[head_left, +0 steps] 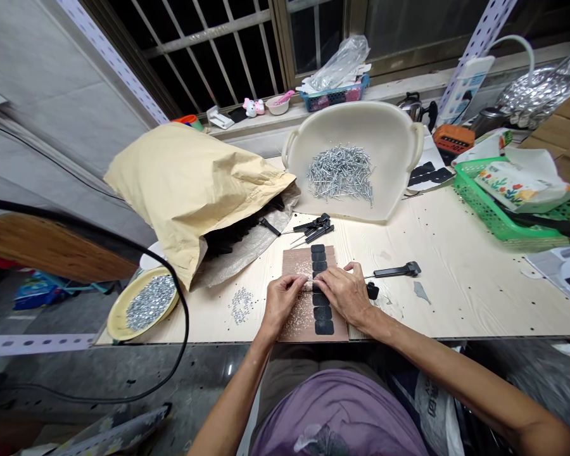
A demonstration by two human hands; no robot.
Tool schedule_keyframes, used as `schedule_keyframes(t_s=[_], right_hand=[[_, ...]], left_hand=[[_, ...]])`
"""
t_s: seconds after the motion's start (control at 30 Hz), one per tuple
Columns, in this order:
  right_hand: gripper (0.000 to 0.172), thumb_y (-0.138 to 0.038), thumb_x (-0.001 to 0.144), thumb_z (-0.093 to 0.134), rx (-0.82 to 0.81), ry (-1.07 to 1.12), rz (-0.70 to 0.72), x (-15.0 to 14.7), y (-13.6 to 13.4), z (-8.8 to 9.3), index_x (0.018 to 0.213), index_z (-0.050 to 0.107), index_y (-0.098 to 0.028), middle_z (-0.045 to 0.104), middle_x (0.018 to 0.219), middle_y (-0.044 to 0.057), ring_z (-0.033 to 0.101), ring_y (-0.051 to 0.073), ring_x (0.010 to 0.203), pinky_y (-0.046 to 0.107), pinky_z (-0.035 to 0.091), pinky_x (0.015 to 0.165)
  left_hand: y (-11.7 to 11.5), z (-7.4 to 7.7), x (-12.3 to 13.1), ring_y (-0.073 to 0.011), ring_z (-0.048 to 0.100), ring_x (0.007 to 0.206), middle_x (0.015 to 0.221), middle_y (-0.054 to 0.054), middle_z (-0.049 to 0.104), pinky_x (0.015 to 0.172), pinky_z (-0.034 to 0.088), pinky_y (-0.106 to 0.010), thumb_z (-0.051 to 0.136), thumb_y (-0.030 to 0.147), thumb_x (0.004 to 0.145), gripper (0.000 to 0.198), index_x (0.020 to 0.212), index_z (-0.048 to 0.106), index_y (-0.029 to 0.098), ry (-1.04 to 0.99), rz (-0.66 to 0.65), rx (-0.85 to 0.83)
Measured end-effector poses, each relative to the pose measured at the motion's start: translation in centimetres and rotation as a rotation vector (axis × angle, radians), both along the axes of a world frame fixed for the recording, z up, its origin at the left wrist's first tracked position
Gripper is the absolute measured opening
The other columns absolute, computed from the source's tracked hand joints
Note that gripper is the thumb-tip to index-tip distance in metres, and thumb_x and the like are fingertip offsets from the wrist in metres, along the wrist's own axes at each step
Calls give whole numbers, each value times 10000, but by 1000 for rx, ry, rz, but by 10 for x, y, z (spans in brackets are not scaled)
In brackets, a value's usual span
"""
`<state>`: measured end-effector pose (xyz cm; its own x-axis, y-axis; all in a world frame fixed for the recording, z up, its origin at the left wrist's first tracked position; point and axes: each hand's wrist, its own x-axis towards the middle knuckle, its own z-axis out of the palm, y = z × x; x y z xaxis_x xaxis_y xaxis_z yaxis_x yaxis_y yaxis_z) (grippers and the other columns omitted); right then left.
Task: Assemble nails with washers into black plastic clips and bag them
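Note:
My left hand (pixel 285 301) is closed in a pinch at the left side of a column of black rounded pads (pixel 323 313). My right hand (pixel 346 294) is closed too, its fingertips over the same column. Between the two sets of fingertips shows a thin metal pin (pixel 310 280); its ends are hidden. The pads lie on a brown board (pixel 297 320) strewn with pale bits. Just right of my right hand is a black-handled piece with a thin metal shaft (pixel 396 270). Several similar black pieces (pixel 316 228) lie beyond the board.
A white basin (pixel 384 164) holds a heap of metal pins (pixel 341 172). At left, a cream sack (pixel 185 171) spills black pieces, beside a yellow bowl (pixel 116 316) of small metal parts. Loose small parts (pixel 241 305) lie nearby. A green basket (pixel 479 202) stands right; a black cable (pixel 186 316) loops in front.

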<state>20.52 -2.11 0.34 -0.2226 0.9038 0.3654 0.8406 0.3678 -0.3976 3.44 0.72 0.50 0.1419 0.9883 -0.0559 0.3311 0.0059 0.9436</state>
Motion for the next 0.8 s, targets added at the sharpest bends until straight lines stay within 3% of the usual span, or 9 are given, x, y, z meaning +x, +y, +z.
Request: schedule_keyframes(t_s=[0.13, 0.23, 0.33, 0.57, 0.8], right_hand=[[228, -306, 953, 406, -23, 33, 22, 1, 0, -2, 891, 602, -205, 661, 844, 18, 545, 138, 773, 337, 218, 829], [215, -306, 950, 414, -26, 39, 43, 3, 0, -2, 910, 603, -212, 660, 876, 16, 548, 141, 799, 334, 221, 825], [223, -293, 955, 404, -28, 28, 35, 5, 1, -2, 915, 610, -216, 655, 872, 13, 543, 138, 795, 332, 223, 818], [201, -302, 945, 431, -28, 75, 12, 5, 4, -5, 908, 610, -217, 651, 858, 0, 537, 131, 777, 329, 225, 807], [193, -298, 943, 440, -14, 68, 10, 3, 2, -4, 894, 606, -213, 641, 842, -4, 529, 123, 768, 327, 225, 805]], left_hand=[[2, 0, -2, -135, 563, 641, 709, -32, 668, 596, 424, -223, 642, 406, 742, 260, 753, 718, 157, -6, -26, 13], [4, -4, -4, -78, 441, 443, 562, -1, 581, 421, 322, -195, 650, 453, 722, 320, 723, 688, 136, -94, -37, -151], [4, -8, -5, -37, 349, 373, 538, 13, 529, 360, 235, -179, 634, 495, 726, 382, 671, 639, 118, -218, -53, -288], [3, 0, -1, -37, 397, 441, 663, -16, 578, 384, 283, -158, 614, 543, 725, 448, 827, 651, 108, -438, -50, -414], [2, -2, 2, -50, 393, 463, 603, 18, 544, 421, 282, -175, 638, 492, 720, 367, 700, 628, 126, -150, 0, -225]])
